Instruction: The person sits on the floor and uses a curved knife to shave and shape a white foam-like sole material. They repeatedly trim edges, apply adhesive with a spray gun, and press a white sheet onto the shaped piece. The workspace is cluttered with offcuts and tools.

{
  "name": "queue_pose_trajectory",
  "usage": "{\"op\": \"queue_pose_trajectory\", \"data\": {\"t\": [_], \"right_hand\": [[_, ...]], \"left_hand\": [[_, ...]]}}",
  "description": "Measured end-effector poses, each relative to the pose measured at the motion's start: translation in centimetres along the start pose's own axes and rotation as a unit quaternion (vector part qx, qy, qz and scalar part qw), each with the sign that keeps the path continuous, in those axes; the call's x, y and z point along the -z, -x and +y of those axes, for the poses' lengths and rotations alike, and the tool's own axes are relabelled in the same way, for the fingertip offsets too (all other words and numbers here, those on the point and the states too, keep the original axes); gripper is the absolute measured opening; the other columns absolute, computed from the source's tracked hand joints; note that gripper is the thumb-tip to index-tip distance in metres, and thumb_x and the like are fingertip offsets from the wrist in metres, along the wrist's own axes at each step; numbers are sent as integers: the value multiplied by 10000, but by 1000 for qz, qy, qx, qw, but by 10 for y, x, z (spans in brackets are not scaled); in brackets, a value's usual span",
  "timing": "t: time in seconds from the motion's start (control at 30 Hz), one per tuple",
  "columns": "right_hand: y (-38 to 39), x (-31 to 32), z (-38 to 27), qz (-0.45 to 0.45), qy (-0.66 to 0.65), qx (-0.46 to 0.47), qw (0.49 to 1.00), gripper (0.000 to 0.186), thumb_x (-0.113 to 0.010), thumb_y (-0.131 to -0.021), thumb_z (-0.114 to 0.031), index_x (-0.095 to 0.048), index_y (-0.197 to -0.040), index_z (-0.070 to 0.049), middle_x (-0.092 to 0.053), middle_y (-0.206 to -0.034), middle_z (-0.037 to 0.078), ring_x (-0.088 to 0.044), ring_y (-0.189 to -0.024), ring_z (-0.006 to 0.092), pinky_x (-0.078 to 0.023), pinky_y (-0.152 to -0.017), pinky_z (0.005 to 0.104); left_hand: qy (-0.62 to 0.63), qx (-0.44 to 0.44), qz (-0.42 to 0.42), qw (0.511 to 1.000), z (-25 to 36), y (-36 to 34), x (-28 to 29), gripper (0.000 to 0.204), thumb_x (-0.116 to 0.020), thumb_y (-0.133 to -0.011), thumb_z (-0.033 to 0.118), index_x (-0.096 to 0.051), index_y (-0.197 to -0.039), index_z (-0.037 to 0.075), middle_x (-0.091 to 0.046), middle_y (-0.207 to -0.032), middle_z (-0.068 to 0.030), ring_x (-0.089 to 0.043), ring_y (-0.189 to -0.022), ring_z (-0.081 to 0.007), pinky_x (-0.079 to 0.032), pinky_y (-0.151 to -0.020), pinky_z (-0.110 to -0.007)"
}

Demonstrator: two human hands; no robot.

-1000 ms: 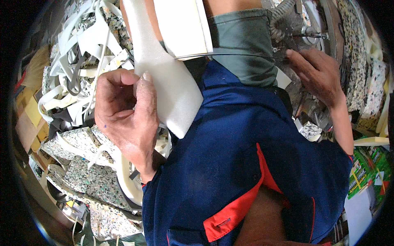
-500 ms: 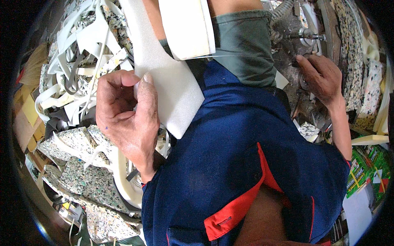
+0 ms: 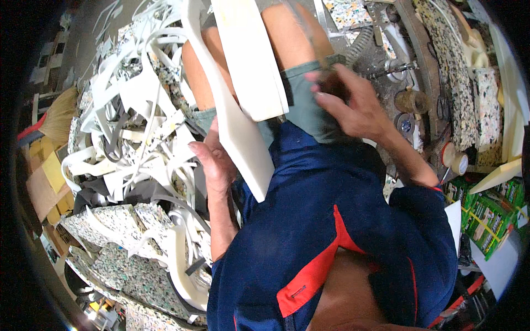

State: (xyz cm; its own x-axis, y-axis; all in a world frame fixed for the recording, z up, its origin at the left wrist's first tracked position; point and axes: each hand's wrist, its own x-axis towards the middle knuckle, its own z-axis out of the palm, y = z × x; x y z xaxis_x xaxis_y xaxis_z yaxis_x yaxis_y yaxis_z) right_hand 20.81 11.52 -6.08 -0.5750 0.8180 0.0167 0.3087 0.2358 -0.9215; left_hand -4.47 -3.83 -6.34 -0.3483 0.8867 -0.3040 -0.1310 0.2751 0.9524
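A long white foam sheet [image 3: 243,146] lies tilted over my left thigh, its pointed end on my navy shirt. My left hand [image 3: 216,161] is at its left edge, thumb stretched away from the foam; the fingers are partly hidden behind the sheet. Over the right thigh, my right hand [image 3: 353,105] is closed on a long, thin, blade-like tool [image 3: 307,27], blurred by motion and pointing up and away. Between my legs stands a pale, flat board-like block [image 3: 254,60], apart from both hands.
White foam offcuts [image 3: 141,88] heap up at the left, beside speckled foam blocks [image 3: 121,270] and a straw broom [image 3: 59,113]. Tape rolls [image 3: 406,124], a twine spool [image 3: 411,102] and a grey hose [image 3: 360,47] lie at the right. Green packets [image 3: 488,220] sit lower right.
My right hand has come from the tools at the right to over my thigh, now with the blade-like tool. My left hand has shifted right to behind the foam edge, and the sheet has tilted.
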Motion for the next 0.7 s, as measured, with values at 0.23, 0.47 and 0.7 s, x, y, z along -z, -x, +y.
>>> {"op": "queue_pose_trajectory", "data": {"t": [0.23,0.47,0.7], "right_hand": [[-45,-28,-24,60,-94,154,982,329,-679,-910,-269,-628,-1040,29,-686,-909,180,-680,-843,291,-513,-773,395],[-112,-22,-48,94,-71,133,984,391,-692,-906,-373,-629,-831,6,-604,-738,203,-600,-701,388,-447,-637,486],[-106,-17,-52,26,-83,90,992,291,-666,-929,-297,-695,-1010,-19,-691,-948,162,-668,-786,281,-501,-677,413]], "left_hand": [[109,-94,-5,990,-4,-39,-11,1114,-179,-889,869,-297,-1532,-34,-454,-1502,-194,-498,-1337,-311,-402,-1100,-456],[117,-93,-16,989,57,-90,7,1051,-189,-924,834,-452,-1404,-63,-608,-1257,-223,-628,-1117,-310,-486,-999,-437],[92,-133,69,984,74,-91,-6,1060,-256,-897,857,-488,-1391,-51,-629,-1261,-184,-646,-1113,-280,-515,-975,-472]]}}
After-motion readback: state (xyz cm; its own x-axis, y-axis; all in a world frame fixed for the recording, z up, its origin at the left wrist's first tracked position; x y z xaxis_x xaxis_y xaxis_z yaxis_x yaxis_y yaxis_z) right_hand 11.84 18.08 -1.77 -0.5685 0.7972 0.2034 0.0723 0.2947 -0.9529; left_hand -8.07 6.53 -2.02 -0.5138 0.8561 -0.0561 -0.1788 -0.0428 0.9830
